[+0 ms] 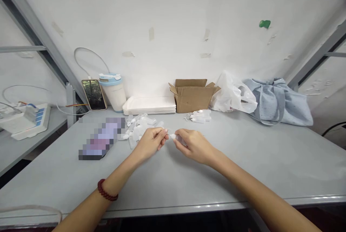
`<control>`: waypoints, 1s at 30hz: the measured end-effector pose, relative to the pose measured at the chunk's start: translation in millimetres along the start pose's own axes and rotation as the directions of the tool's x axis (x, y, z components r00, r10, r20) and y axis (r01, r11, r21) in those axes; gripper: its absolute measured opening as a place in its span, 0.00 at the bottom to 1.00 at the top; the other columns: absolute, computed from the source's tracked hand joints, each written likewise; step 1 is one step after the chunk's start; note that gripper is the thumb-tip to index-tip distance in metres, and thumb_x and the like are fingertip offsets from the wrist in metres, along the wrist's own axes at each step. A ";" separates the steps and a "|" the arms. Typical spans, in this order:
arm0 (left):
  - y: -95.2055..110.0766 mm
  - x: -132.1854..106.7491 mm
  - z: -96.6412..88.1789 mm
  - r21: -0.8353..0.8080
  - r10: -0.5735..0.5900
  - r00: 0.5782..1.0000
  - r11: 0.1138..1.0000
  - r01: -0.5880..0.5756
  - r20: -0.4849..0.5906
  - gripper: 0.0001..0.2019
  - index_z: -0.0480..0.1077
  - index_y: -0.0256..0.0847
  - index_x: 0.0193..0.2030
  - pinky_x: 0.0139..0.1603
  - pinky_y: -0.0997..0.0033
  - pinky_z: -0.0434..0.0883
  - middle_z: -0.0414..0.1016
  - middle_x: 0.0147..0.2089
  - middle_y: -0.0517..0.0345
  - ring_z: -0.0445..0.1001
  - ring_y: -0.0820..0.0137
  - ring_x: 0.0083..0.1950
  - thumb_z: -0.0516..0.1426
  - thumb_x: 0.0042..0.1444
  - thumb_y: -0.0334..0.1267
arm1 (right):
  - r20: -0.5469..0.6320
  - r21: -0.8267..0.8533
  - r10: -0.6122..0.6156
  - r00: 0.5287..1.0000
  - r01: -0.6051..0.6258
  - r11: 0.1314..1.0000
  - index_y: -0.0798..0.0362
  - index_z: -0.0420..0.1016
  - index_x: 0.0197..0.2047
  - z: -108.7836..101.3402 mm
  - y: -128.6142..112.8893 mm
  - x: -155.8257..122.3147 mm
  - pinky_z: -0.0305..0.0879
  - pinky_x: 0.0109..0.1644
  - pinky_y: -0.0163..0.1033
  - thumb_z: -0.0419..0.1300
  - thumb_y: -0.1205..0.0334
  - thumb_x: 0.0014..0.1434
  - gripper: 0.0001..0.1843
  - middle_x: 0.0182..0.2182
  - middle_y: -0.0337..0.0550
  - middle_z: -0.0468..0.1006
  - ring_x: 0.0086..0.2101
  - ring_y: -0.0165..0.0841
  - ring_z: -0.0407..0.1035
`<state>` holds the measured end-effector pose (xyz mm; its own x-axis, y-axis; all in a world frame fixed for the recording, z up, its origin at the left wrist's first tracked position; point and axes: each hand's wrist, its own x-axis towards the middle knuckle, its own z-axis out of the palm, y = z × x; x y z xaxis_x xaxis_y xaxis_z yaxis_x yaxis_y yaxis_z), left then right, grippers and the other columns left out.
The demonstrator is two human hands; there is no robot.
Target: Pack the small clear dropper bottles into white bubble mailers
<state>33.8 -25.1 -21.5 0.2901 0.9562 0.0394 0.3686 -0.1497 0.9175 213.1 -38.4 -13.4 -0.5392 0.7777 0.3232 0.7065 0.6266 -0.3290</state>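
Note:
My right hand (pixel 192 144) is closed around a small translucent white plastic piece (pixel 173 136) with a narrow white tip pointing left. My left hand (pixel 154 140) pinches a thin, pale cord or loop at that tip; its exact form is too small to make out. Both hands meet just above the middle of the table. Behind my left hand lies a loose pile of similar translucent pieces (pixel 135 127) with white ends and thin cords. A smaller bunch of such pieces (pixel 200 116) lies farther back, beyond my right hand.
Along the wall stand a propped phone (pixel 94 95), a lidded cup (pixel 113 93), a white stack (pixel 150 105), an open cardboard box (pixel 194 99), a white plastic bag (pixel 229 95) and a blue cloth bag (pixel 281 102). A blurred-out device (pixel 102 140) lies left; a power strip (pixel 35 120) sits beyond.

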 end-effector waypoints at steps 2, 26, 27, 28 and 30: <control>-2.0 -2.7 4.8 0.127 0.091 0.993 0.989 -0.081 -0.073 0.19 0.64 0.39 0.23 0.24 0.74 0.60 0.63 0.19 0.63 0.61 0.75 0.20 0.47 0.58 0.49 | 0.015 -0.041 -0.038 0.999 0.039 0.998 0.57 0.66 0.35 2.0 1.7 -0.7 0.51 0.27 0.34 0.48 0.63 0.61 0.08 0.27 0.45 0.73 0.24 0.30 0.64; 2.4 1.1 -11.5 -0.055 -0.022 0.996 0.998 0.017 -0.092 0.20 0.68 0.36 0.25 0.22 0.75 0.61 0.64 0.18 0.63 0.62 0.76 0.18 0.49 0.56 0.51 | -0.135 -0.222 -0.204 0.970 0.172 0.960 0.56 0.64 0.37 9.3 6.3 1.7 0.51 0.26 0.34 0.45 0.63 0.64 0.10 0.28 0.45 0.71 0.26 0.31 0.63; 3.7 1.8 -14.6 -0.089 -0.029 0.994 0.996 0.019 -0.109 0.20 0.68 0.36 0.26 0.21 0.75 0.60 0.65 0.19 0.62 0.62 0.76 0.19 0.49 0.56 0.51 | -0.152 -0.213 -0.199 0.968 0.164 0.963 0.56 0.64 0.38 7.1 6.8 1.8 0.51 0.26 0.34 0.45 0.63 0.64 0.09 0.29 0.45 0.71 0.27 0.31 0.63; 5.0 2.0 -16.8 -0.106 -0.029 0.993 0.994 0.017 -0.115 0.20 0.68 0.36 0.26 0.21 0.75 0.60 0.65 0.20 0.62 0.62 0.76 0.19 0.49 0.55 0.51 | -0.165 -0.204 -0.193 0.967 0.158 0.966 0.57 0.64 0.39 5.1 7.3 1.8 0.51 0.26 0.34 0.45 0.63 0.64 0.09 0.29 0.45 0.71 0.27 0.31 0.63; 7.1 1.2 -18.7 -0.091 -0.015 0.996 0.996 0.007 -0.083 0.18 0.68 0.36 0.26 0.21 0.76 0.60 0.65 0.19 0.63 0.61 0.77 0.19 0.51 0.55 0.50 | -0.180 -0.189 -0.185 0.966 0.151 0.970 0.57 0.64 0.40 2.7 8.2 1.3 0.52 0.26 0.34 0.46 0.63 0.64 0.09 0.29 0.45 0.72 0.27 0.31 0.64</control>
<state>20.3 -20.3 -7.5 0.2105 0.9758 0.0587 0.2887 -0.1194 0.9499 217.0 -32.1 -18.2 -0.5693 0.6259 0.5331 0.6907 0.7158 -0.1026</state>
